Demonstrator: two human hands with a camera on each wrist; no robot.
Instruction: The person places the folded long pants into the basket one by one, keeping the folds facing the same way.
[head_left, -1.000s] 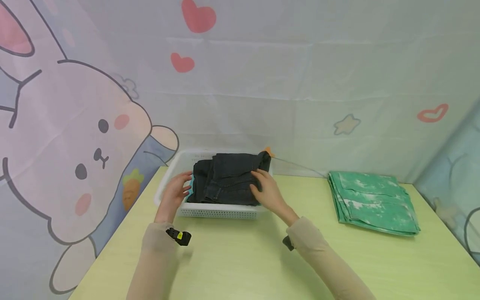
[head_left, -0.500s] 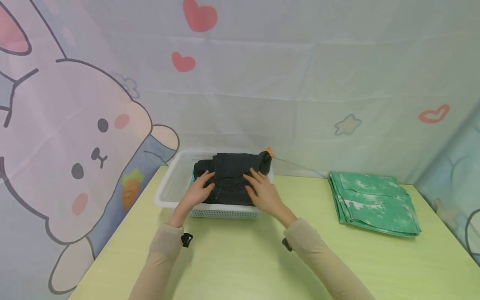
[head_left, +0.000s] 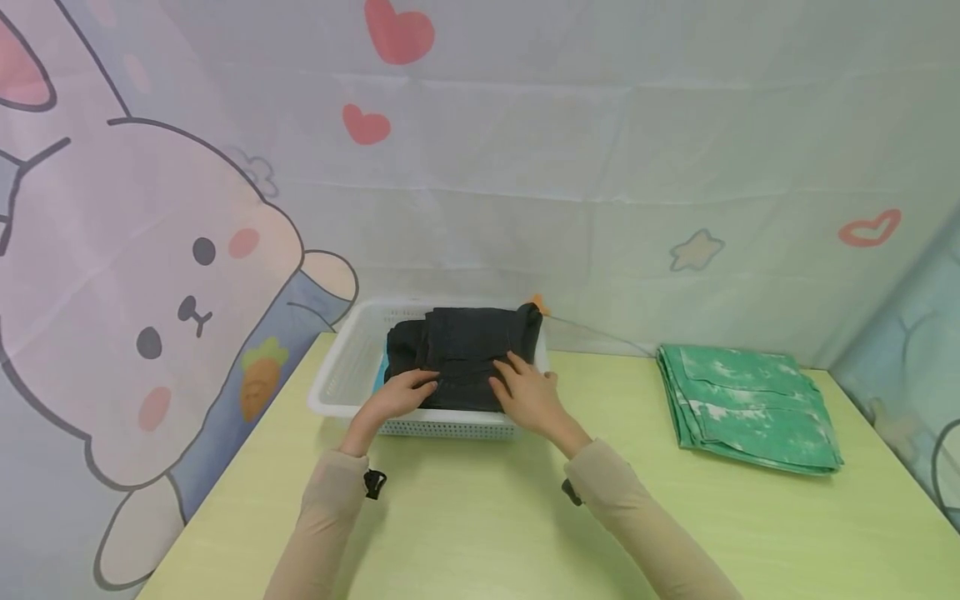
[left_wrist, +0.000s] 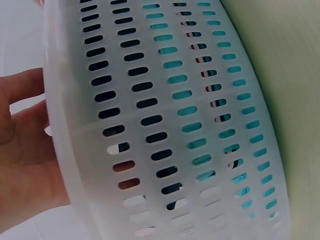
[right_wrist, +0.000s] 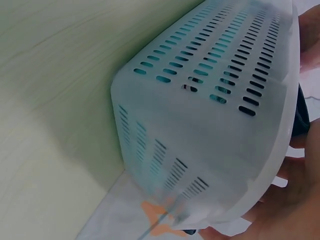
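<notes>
From the head view, a folded black garment [head_left: 474, 332], its seams visible and its far right corner rolled into a thick fold, lies in a white basket [head_left: 444, 428] on the pale green tabletop [head_left: 480, 525]. My left hand [head_left: 396, 397] lies over its near left part, fingers extended; my right hand [head_left: 532, 402] lies over its near right part, fingers loosely spread. Both hands are relaxed, grasping nothing. A bright blue layer [head_left: 381, 371] shows at the garment's left edge; a folded green-and-white cloth [head_left: 750, 408] lies well apart to the right.

In the left wrist view, my left hand reaches past the rim, fingertips hidden, with dark and blue fabric showing through the slots.

The right wrist view shows dark fabric at the rim between my two hands.
</notes>
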